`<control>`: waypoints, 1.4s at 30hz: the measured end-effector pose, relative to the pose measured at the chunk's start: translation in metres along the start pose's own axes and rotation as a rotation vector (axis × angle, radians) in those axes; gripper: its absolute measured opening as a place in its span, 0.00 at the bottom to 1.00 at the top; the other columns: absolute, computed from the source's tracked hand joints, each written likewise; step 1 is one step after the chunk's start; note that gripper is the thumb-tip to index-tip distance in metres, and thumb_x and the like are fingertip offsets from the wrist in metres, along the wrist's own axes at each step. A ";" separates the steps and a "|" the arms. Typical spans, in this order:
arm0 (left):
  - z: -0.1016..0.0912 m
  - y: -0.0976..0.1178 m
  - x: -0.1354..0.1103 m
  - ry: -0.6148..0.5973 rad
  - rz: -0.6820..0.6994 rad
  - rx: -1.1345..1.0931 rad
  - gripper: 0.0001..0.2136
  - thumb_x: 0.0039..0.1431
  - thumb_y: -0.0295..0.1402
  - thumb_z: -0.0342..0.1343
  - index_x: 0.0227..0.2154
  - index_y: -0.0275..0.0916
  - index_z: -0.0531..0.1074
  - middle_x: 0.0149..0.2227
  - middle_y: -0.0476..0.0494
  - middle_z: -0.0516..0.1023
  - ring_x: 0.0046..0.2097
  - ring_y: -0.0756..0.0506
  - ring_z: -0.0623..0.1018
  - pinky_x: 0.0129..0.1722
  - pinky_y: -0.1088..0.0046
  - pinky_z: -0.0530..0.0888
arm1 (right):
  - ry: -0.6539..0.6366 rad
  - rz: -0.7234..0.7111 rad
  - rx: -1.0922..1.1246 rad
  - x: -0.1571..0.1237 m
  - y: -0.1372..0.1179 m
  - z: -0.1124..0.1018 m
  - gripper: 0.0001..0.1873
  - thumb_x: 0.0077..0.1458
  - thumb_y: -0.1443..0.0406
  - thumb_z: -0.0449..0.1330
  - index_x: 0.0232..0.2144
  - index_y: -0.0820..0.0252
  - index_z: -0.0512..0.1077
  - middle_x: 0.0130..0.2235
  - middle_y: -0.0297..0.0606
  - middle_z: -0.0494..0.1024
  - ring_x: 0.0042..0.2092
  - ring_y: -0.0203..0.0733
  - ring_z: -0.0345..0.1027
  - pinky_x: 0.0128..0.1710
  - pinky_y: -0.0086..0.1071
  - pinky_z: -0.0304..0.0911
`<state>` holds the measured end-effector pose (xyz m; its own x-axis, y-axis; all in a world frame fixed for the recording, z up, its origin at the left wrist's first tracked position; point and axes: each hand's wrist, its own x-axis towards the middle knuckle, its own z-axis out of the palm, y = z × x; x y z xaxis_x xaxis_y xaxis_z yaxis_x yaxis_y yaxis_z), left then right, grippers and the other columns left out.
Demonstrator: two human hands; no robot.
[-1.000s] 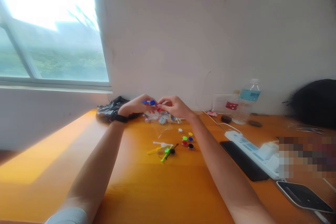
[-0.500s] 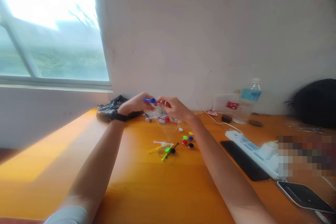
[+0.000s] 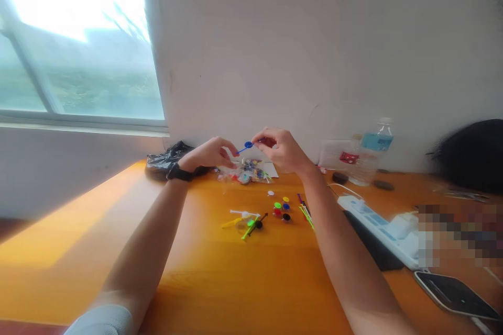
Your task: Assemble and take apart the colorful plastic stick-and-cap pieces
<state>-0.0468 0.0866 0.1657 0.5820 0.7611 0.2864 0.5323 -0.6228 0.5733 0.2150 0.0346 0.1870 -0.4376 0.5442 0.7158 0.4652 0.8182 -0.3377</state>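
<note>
The single view looks out from the wearer's head, above the near side of the bench [image 3: 228, 282], facing forward and somewhat down toward the wall [image 3: 251, 52] behind it. It sits near enough that both forearms [image 3: 145, 251] rise from the bottom edge, and reaches wide, from a window [image 3: 86, 73] at upper left to a bottle [image 3: 376, 141] at right.

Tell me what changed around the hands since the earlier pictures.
The right hand has shifted right and slightly up, the blue piece moving rightward with it. Whether the left hand has let go is unclear. The small discs and crossed sticks stayed put.
</note>
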 end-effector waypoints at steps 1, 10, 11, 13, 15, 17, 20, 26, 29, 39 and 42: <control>0.001 0.001 0.000 -0.010 0.005 0.003 0.20 0.49 0.38 0.71 0.45 0.36 0.81 0.28 0.46 0.83 0.31 0.46 0.81 0.30 0.76 0.73 | -0.032 -0.009 -0.020 0.000 -0.003 0.000 0.09 0.64 0.65 0.60 0.39 0.60 0.82 0.37 0.38 0.78 0.33 0.37 0.66 0.34 0.31 0.60; 0.001 0.014 -0.003 -0.014 0.071 0.010 0.13 0.55 0.28 0.56 0.40 0.37 0.83 0.31 0.45 0.85 0.34 0.47 0.82 0.33 0.77 0.75 | -0.284 0.011 -0.194 0.000 -0.009 0.040 0.12 0.64 0.73 0.56 0.38 0.62 0.80 0.40 0.39 0.77 0.34 0.35 0.64 0.36 0.29 0.55; 0.000 0.014 -0.003 -0.014 0.071 0.027 0.13 0.55 0.28 0.56 0.39 0.37 0.83 0.30 0.46 0.84 0.33 0.47 0.82 0.32 0.77 0.74 | -0.302 0.014 -0.185 0.000 -0.008 0.043 0.12 0.64 0.74 0.56 0.38 0.62 0.79 0.39 0.39 0.78 0.34 0.36 0.64 0.36 0.29 0.54; 0.000 0.015 -0.003 -0.016 0.072 0.058 0.12 0.54 0.28 0.57 0.37 0.37 0.84 0.29 0.46 0.84 0.32 0.47 0.81 0.30 0.78 0.73 | -0.326 0.035 -0.162 0.000 -0.007 0.045 0.11 0.64 0.73 0.56 0.38 0.62 0.79 0.38 0.38 0.78 0.35 0.36 0.65 0.35 0.29 0.55; 0.000 0.017 -0.003 -0.011 0.082 0.079 0.12 0.53 0.28 0.58 0.37 0.37 0.85 0.29 0.46 0.84 0.31 0.48 0.80 0.30 0.78 0.72 | -0.346 0.077 -0.143 -0.001 -0.008 0.044 0.10 0.62 0.73 0.57 0.38 0.62 0.78 0.37 0.37 0.78 0.34 0.36 0.65 0.34 0.28 0.55; 0.000 0.018 -0.003 -0.002 0.096 0.091 0.12 0.53 0.29 0.59 0.37 0.37 0.85 0.29 0.46 0.84 0.30 0.48 0.79 0.30 0.78 0.72 | -0.371 0.108 -0.139 -0.001 -0.010 0.043 0.10 0.61 0.73 0.57 0.37 0.62 0.78 0.36 0.37 0.79 0.32 0.36 0.65 0.32 0.28 0.54; 0.000 0.020 -0.003 -0.003 0.124 0.080 0.11 0.53 0.28 0.59 0.37 0.36 0.85 0.30 0.45 0.84 0.31 0.49 0.78 0.30 0.77 0.71 | -0.378 0.113 -0.131 -0.001 -0.011 0.043 0.09 0.62 0.72 0.57 0.38 0.62 0.78 0.36 0.37 0.79 0.32 0.36 0.66 0.32 0.28 0.55; 0.000 0.024 -0.006 0.015 0.148 0.015 0.09 0.54 0.27 0.58 0.33 0.35 0.83 0.28 0.47 0.82 0.29 0.51 0.75 0.30 0.79 0.70 | -0.354 0.142 -0.153 -0.003 -0.010 0.040 0.11 0.64 0.68 0.58 0.48 0.58 0.74 0.40 0.36 0.81 0.31 0.36 0.65 0.33 0.29 0.54; -0.002 0.026 -0.009 0.029 0.149 0.004 0.09 0.55 0.27 0.58 0.34 0.34 0.83 0.27 0.47 0.81 0.29 0.52 0.75 0.30 0.79 0.70 | -0.366 0.160 -0.136 -0.004 -0.009 0.037 0.09 0.65 0.63 0.59 0.45 0.58 0.75 0.35 0.34 0.78 0.31 0.36 0.64 0.32 0.30 0.54; -0.009 0.006 -0.005 0.089 0.068 0.211 0.13 0.52 0.28 0.56 0.35 0.36 0.86 0.28 0.46 0.84 0.31 0.49 0.78 0.31 0.78 0.71 | -0.254 0.135 0.235 -0.002 -0.004 0.041 0.12 0.62 0.55 0.62 0.38 0.58 0.74 0.42 0.34 0.73 0.27 0.29 0.58 0.27 0.29 0.55; -0.009 -0.002 -0.002 0.105 -0.022 0.261 0.13 0.49 0.27 0.58 0.35 0.37 0.86 0.30 0.45 0.85 0.32 0.47 0.81 0.31 0.78 0.72 | -0.371 0.211 0.286 -0.004 0.011 0.045 0.13 0.60 0.54 0.64 0.36 0.59 0.75 0.35 0.33 0.75 0.29 0.32 0.63 0.28 0.28 0.58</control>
<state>-0.0544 0.0881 0.1709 0.5093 0.7809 0.3618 0.6924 -0.6214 0.3666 0.1872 0.0499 0.1531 -0.6246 0.6895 0.3667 0.3665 0.6735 -0.6419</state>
